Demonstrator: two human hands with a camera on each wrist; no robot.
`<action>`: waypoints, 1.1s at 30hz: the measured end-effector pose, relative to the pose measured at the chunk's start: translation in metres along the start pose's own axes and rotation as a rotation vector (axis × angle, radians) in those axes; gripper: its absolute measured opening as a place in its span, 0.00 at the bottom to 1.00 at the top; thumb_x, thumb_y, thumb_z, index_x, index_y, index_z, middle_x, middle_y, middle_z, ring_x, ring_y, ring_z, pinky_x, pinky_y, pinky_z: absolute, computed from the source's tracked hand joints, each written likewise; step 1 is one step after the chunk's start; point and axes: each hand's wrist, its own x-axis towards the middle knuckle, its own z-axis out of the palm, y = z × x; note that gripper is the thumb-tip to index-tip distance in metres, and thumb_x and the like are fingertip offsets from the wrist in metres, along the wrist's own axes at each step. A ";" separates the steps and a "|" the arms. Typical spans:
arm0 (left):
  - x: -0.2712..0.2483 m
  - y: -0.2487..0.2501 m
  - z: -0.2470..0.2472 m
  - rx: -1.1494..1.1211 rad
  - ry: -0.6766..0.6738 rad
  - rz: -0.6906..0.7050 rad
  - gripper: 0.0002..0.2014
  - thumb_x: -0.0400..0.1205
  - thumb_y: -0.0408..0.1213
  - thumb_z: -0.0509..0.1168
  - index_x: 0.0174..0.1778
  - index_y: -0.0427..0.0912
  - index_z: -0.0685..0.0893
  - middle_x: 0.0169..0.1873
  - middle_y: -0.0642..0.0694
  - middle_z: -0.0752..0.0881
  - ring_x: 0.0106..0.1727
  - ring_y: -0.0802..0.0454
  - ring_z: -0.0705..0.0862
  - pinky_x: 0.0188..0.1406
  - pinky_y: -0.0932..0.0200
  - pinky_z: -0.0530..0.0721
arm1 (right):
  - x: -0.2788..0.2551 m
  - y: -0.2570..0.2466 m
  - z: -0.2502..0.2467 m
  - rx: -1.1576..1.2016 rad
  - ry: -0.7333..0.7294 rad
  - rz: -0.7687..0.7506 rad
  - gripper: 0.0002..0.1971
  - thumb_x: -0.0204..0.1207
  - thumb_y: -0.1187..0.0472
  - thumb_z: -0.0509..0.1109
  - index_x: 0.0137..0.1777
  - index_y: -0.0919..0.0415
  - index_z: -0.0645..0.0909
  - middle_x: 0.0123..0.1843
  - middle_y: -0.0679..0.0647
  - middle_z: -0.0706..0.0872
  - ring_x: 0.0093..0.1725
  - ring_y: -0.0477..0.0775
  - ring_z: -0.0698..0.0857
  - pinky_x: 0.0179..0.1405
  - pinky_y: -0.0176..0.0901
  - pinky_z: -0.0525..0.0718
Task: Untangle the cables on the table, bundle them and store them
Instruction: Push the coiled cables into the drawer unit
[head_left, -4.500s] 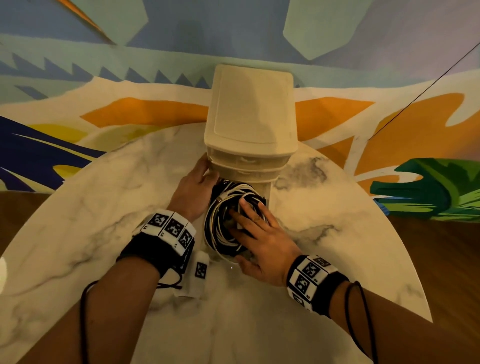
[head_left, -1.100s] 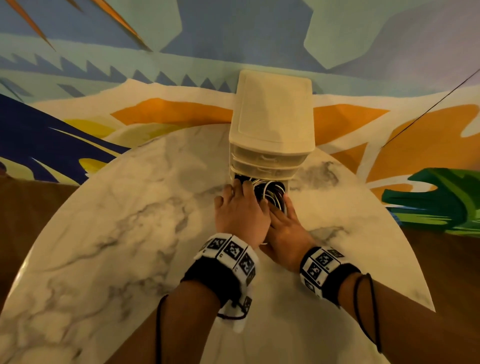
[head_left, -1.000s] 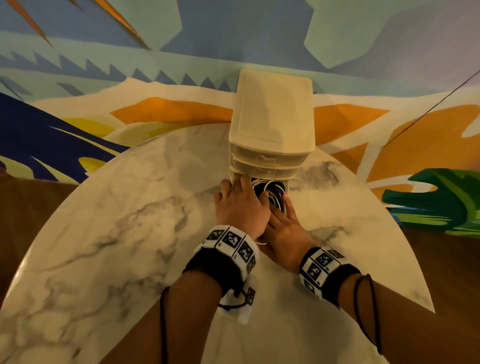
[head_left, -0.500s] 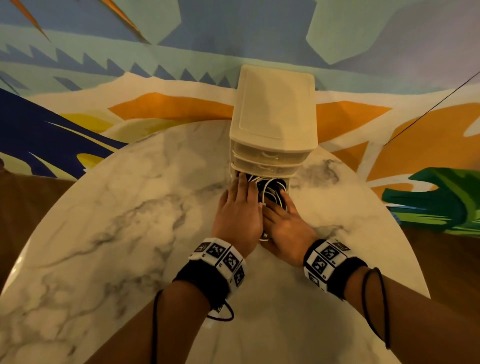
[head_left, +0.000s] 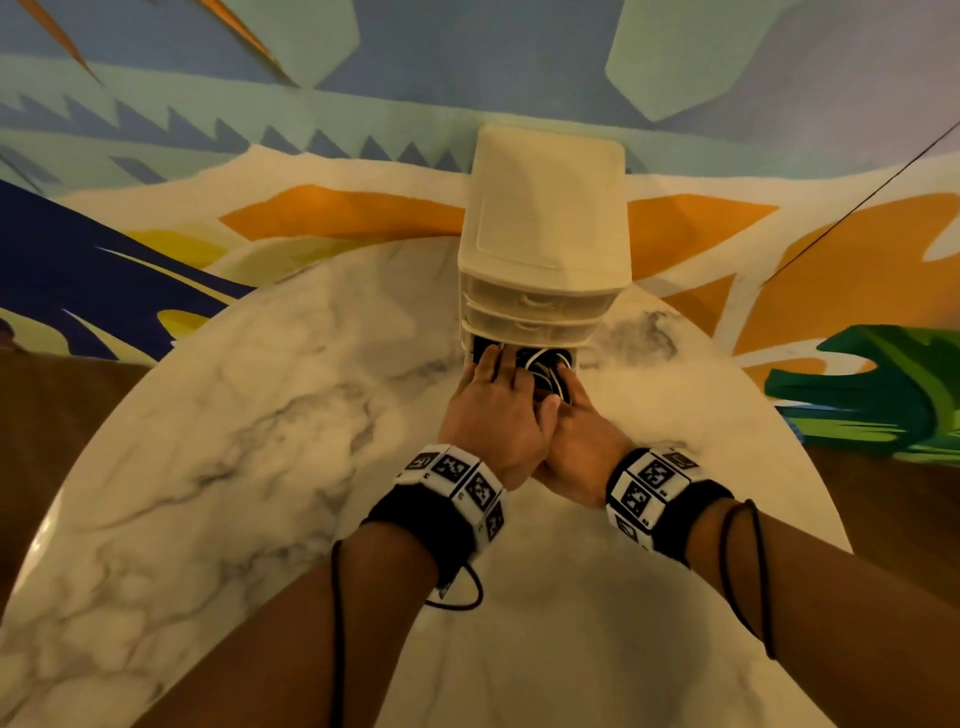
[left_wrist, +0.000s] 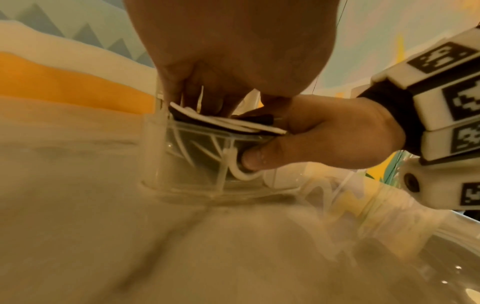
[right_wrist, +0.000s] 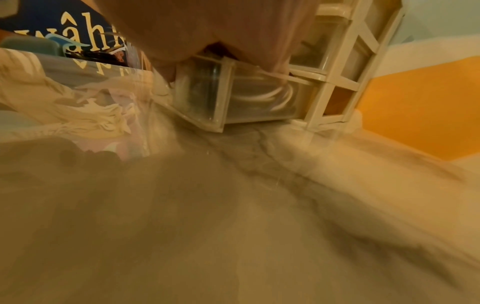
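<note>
at the front of the cream drawer unit on the marble table, we see the bottom drawer pushed in further than half a second ago; only a short part now sticks out. the coiled cables lie inside it. our left hand presses flat, fingers straight, on the bundle, while our right hand pinches the drawer front, thumb below and fingers over the rim. we judge that storing is almost done; a last push should close it, if no loop catches.
</note>
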 end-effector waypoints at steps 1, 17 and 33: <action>0.002 -0.003 -0.001 0.008 0.007 0.009 0.31 0.84 0.55 0.44 0.75 0.37 0.69 0.79 0.39 0.65 0.81 0.43 0.58 0.80 0.46 0.57 | 0.002 -0.002 0.000 -0.008 0.001 0.009 0.30 0.77 0.44 0.54 0.76 0.57 0.71 0.72 0.60 0.79 0.76 0.60 0.71 0.76 0.68 0.48; -0.029 -0.032 0.009 -0.009 0.072 0.171 0.38 0.79 0.57 0.43 0.82 0.36 0.54 0.83 0.42 0.50 0.83 0.48 0.41 0.83 0.51 0.50 | 0.011 0.006 -0.021 0.044 -0.093 0.000 0.31 0.77 0.48 0.63 0.79 0.54 0.65 0.77 0.49 0.71 0.79 0.53 0.65 0.80 0.66 0.42; -0.012 -0.046 0.017 0.067 0.022 0.177 0.31 0.82 0.41 0.41 0.82 0.37 0.48 0.83 0.40 0.49 0.83 0.45 0.42 0.81 0.46 0.57 | -0.014 -0.013 0.010 0.154 0.353 0.175 0.28 0.79 0.50 0.60 0.74 0.66 0.72 0.76 0.60 0.74 0.76 0.55 0.68 0.76 0.52 0.68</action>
